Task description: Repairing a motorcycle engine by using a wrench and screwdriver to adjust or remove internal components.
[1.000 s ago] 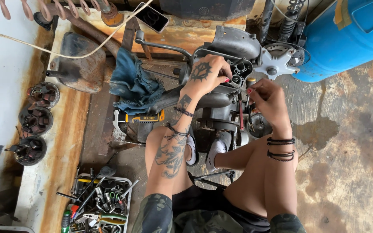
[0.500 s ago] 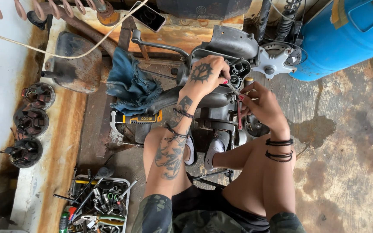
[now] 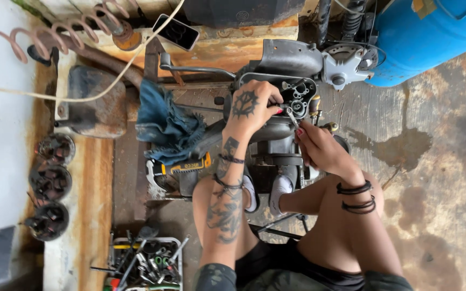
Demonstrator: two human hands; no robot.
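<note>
Centre frame, a small grey engine (image 3: 281,108) stands on the stained concrete floor (image 3: 438,178), its open housing facing up. The left hand (image 3: 252,105) lies cupped over the casing, steadying it, fingers curled on the rim. The right hand (image 3: 319,148) pinches a thin metal tool (image 3: 292,117), its tip poked into the opening. This looks like fine work inside the housing; the next move calls for a steady tip and a firm brace. A blue rag (image 3: 168,126) lies left of the engine, a tray of hand tools (image 3: 144,264) lower left, a blue barrel (image 3: 432,37) upper right.
</note>
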